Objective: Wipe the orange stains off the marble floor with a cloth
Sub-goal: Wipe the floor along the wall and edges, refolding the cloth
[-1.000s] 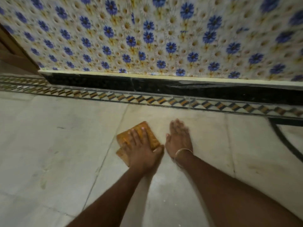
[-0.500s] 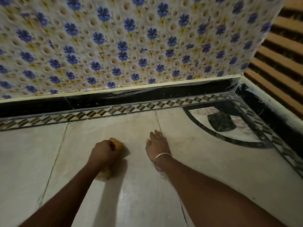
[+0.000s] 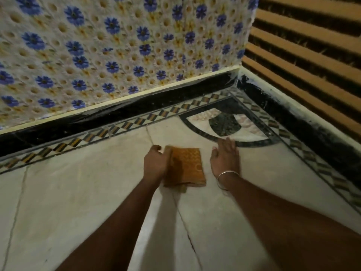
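A folded orange patterned cloth (image 3: 185,166) lies on the pale marble floor (image 3: 78,192) between my two hands. My left hand (image 3: 155,163) grips the cloth's left edge with curled fingers. My right hand (image 3: 224,157), a thin bangle on its wrist, rests flat on the floor just right of the cloth, fingers straight and touching the black arc of the inlay. No distinct orange stain shows on the marble around the cloth; the light is dim.
A black skirting (image 3: 117,116) and a chequered border strip (image 3: 136,122) run along the floral-tiled wall (image 3: 117,45). A black-and-white corner inlay (image 3: 224,124) lies ahead to the right. A wall of brown and dark stripes (image 3: 312,45) closes the right side.
The view has swung toward the right corner. My left hand went from pressing flat on the cloth to gripping it, and the cloth now lies open beside that hand, farther right.
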The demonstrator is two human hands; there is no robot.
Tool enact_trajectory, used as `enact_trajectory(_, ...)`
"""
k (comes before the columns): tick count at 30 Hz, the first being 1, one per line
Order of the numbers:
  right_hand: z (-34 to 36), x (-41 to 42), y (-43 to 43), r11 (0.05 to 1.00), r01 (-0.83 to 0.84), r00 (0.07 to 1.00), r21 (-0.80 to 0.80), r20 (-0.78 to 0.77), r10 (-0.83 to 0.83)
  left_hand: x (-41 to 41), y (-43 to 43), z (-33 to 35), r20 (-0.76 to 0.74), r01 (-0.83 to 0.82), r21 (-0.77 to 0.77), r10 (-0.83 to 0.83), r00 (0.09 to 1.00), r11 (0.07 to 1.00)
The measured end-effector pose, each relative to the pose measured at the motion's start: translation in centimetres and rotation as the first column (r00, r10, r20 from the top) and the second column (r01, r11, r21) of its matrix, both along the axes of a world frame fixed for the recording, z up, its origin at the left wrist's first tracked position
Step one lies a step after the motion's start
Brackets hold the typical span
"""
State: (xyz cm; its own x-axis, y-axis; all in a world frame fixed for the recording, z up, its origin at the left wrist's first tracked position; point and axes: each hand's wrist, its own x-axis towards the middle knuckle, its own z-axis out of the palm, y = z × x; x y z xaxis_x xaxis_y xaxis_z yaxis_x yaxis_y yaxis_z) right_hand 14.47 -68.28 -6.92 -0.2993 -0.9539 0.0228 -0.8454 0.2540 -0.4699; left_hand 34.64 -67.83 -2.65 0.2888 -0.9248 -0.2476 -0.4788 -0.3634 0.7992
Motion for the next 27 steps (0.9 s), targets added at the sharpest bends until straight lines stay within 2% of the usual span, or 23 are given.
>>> enact_trajectory(2,-1.1,-0.3,0.8,0.995,-0.084,0.994,0.044,-0.068,0.087,-0.7,0.7,-1.9,0.259,0.166,-0.115,-0.132,0.957,0.979)
enact_trajectory(3,-1.8,-0.5,0.9,0.990,-0.121,0.985,0.076,-0.113,0.129,-1.7,1.1,-2.9,0.384,0.321,-0.101,-0.260,0.886,0.942)
enact_trajectory(5,-3.1,-0.3,1.2,0.974,-0.183,0.963,0.134,-0.175,0.206,-3.6,2.0,-4.8,0.600,0.542,0.088,-0.479,0.641,0.836)
enact_trajectory(6,-3.5,0.1,1.2,0.969,-0.199,0.953,0.145,-0.201,0.226,-4.3,2.2,-5.6,0.666,0.575,0.162,-0.519,0.536,0.802)
enact_trajectory(7,-3.9,0.5,1.2,0.970,-0.203,0.947,0.138,-0.225,0.230,-4.7,2.0,-6.1,0.706,0.585,0.181,-0.518,0.482,0.791)
enact_trajectory(10,-5.3,1.0,1.1,0.980,-0.191,0.926,0.055,-0.320,0.199,-4.2,-1.2,-7.4,0.756,0.610,0.140,-0.483,0.443,0.780)
enact_trajectory(11,-5.5,1.0,1.3,0.980,-0.192,0.925,0.054,-0.324,0.199,-3.6,-2.8,-7.4,0.751,0.599,0.140,-0.479,0.454,0.788)
enact_trajectory(15,-5.2,1.2,1.3,0.982,-0.188,0.929,0.032,-0.319,0.188,-0.5,-6.7,-7.8,0.722,0.326,0.136,-0.319,0.614,0.936)
enact_trajectory(18,-5.3,1.2,1.0,0.982,-0.182,0.928,0.050,-0.320,0.188,-1.3,-2.4,-7.5,0.716,0.264,0.149,-0.289,0.636,0.953)
enact_trajectory(20,-5.4,1.1,1.1,0.983,-0.175,0.933,0.054,-0.310,0.183,-3.9,1.6,-6.9,0.710,0.295,0.182,-0.333,0.621,0.938)
enact_trajectory(22,-5.2,1.2,1.1,0.978,-0.192,0.928,0.080,-0.308,0.208,-6.5,3.3,-6.7,0.677,0.393,0.188,-0.408,0.612,0.900)
enact_trajectory(25,-5.2,0.9,0.9,0.975,-0.204,0.928,0.084,-0.300,0.220,-6.3,0.1,-6.9,0.718,0.587,0.153,-0.497,0.486,0.795)
enact_trajectory(26,-5.2,0.9,1.1,0.977,-0.201,0.932,0.073,-0.294,0.214,-4.9,-1.5,-7.0,0.745,0.614,0.167,-0.507,0.434,0.772)
enact_trajectory(27,-5.2,0.8,1.0,0.979,-0.197,0.933,0.060,-0.295,0.206,-3.3,-3.0,-7.3,0.759,0.591,0.180,-0.493,0.425,0.786)
